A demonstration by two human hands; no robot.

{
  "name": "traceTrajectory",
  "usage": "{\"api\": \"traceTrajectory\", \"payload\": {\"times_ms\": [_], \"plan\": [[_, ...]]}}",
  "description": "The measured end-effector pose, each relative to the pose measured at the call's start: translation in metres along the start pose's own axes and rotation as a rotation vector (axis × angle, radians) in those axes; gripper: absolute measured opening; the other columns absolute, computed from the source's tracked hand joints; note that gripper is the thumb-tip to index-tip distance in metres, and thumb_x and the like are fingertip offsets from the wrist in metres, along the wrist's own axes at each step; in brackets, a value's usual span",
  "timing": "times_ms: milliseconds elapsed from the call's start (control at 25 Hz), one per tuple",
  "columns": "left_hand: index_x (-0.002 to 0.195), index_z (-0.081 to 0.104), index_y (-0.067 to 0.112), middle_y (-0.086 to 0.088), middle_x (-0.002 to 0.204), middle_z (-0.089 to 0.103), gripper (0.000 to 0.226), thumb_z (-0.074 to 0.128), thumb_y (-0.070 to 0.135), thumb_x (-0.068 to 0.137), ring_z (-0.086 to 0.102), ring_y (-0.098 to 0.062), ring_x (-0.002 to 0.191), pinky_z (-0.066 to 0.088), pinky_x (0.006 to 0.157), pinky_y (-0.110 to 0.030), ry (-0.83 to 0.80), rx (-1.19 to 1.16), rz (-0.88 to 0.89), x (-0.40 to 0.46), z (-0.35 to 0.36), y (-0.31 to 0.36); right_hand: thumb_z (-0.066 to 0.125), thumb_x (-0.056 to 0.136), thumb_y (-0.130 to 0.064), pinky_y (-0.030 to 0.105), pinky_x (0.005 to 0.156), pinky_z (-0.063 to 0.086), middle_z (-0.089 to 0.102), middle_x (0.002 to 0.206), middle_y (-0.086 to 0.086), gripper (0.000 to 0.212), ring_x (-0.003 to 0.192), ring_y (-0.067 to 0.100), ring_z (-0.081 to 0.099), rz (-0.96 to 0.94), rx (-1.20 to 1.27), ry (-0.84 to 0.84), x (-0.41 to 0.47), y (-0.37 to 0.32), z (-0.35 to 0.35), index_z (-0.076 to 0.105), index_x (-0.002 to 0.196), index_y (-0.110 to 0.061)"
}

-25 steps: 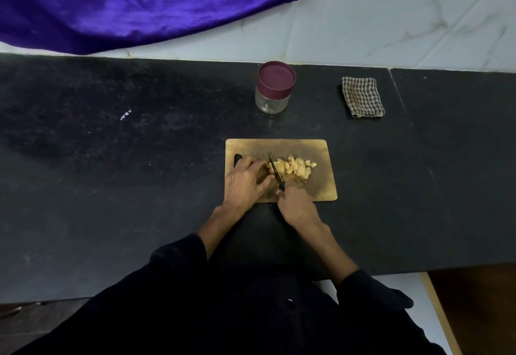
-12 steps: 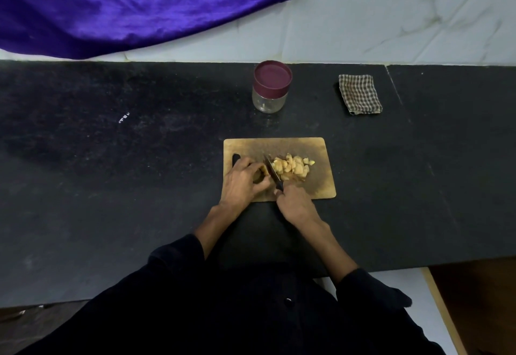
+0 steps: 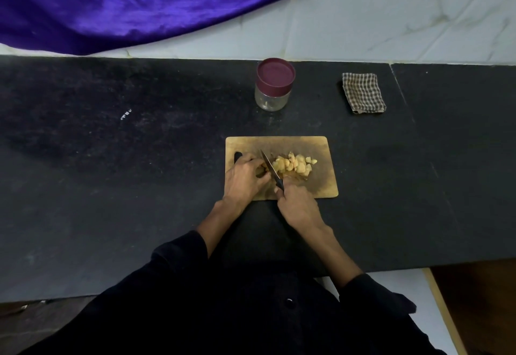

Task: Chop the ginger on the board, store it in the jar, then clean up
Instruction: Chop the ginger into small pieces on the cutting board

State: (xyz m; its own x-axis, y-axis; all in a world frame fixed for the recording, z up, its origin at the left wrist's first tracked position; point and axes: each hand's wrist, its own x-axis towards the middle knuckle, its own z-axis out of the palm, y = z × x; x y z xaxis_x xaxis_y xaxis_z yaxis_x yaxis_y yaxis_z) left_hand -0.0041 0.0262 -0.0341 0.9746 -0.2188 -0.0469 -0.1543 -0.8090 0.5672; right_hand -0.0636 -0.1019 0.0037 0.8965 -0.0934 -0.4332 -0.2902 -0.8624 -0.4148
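Observation:
A small wooden board (image 3: 321, 184) lies on the black counter (image 3: 111, 187). On it sits a pile of pale chopped ginger pieces (image 3: 296, 165). My right hand (image 3: 297, 205) grips the dark handle of a knife (image 3: 270, 167), whose blade points away from me just left of the pile. My left hand (image 3: 245, 177) curls its fingers round an uncut bit of ginger beside the blade; that bit is mostly hidden. A glass jar (image 3: 272, 100) with a maroon lid (image 3: 276, 73) on it stands behind the board.
A folded checked cloth (image 3: 363, 92) lies at the back right of the counter. Purple fabric (image 3: 125, 2) hangs over the white tiled wall at the back left. The counter's front edge runs just before my body, with a seam near the right end.
The knife blade has shifted slightly left, away from the chopped pile, toward my left fingers. Both hands stay on the board; the view has tilted a little.

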Motion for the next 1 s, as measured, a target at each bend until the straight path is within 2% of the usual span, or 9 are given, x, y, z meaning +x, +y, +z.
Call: {"api": "traceTrajectory", "payload": {"times_ms": [280, 400, 640, 880, 1000], "plan": [[0.118, 0.065, 0.019, 0.0, 0.119, 0.057, 0.033, 0.064, 0.033, 0.088, 0.054, -0.015, 0.106, 0.044, 0.082, -0.029, 0.007, 0.033, -0.007, -0.001, -0.001, 0.0, 0.043, 0.105, -0.028, 0.041, 0.076, 0.054, 0.061, 0.094, 0.004, 0.018, 0.089, 0.023, 0.065, -0.007, -0.055, 0.019, -0.002, -0.002, 0.003, 0.049, 0.115, -0.015], [0.118, 0.065, 0.016, -0.002, 0.119, 0.059, 0.035, 0.067, 0.031, 0.087, 0.055, -0.017, 0.105, 0.046, 0.08, -0.028, 0.049, -0.008, 0.006, -0.003, 0.002, -0.003, 0.042, 0.105, -0.027, 0.045, 0.08, 0.055, 0.063, 0.096, 0.006, 0.018, 0.09, 0.025, 0.066, -0.008, -0.051, 0.016, -0.004, -0.003, 0.006, 0.048, 0.115, -0.014], [0.112, 0.068, 0.011, -0.006, 0.111, 0.064, 0.032, 0.072, 0.023, 0.083, 0.058, -0.02, 0.099, 0.053, 0.083, -0.04, 0.1, -0.158, 0.023, -0.004, 0.012, -0.011, 0.04, 0.106, -0.025, 0.046, 0.078, 0.053, 0.066, 0.101, 0.011, 0.018, 0.094, 0.03, 0.066, 0.001, -0.034, 0.026, -0.005, -0.006, 0.01, 0.046, 0.116, -0.011], [0.108, 0.07, 0.008, -0.006, 0.106, 0.064, 0.027, 0.072, 0.019, 0.083, 0.059, -0.018, 0.099, 0.053, 0.084, -0.037, 0.125, -0.218, 0.02, -0.004, 0.018, -0.014, 0.036, 0.106, -0.026, 0.045, 0.078, 0.048, 0.067, 0.104, 0.014, 0.019, 0.098, 0.035, 0.065, 0.019, -0.056, 0.029, -0.006, -0.009, 0.013, 0.043, 0.115, -0.012], [0.104, 0.072, 0.007, -0.007, 0.104, 0.066, 0.021, 0.07, 0.01, 0.084, 0.058, -0.019, 0.098, 0.049, 0.089, -0.031, 0.173, -0.237, 0.03, -0.006, 0.017, -0.012, 0.036, 0.106, -0.025, 0.045, 0.077, 0.048, 0.067, 0.103, 0.014, 0.017, 0.098, 0.035, 0.065, 0.025, -0.067, 0.036, -0.006, -0.009, 0.015, 0.043, 0.115, -0.012]]}}
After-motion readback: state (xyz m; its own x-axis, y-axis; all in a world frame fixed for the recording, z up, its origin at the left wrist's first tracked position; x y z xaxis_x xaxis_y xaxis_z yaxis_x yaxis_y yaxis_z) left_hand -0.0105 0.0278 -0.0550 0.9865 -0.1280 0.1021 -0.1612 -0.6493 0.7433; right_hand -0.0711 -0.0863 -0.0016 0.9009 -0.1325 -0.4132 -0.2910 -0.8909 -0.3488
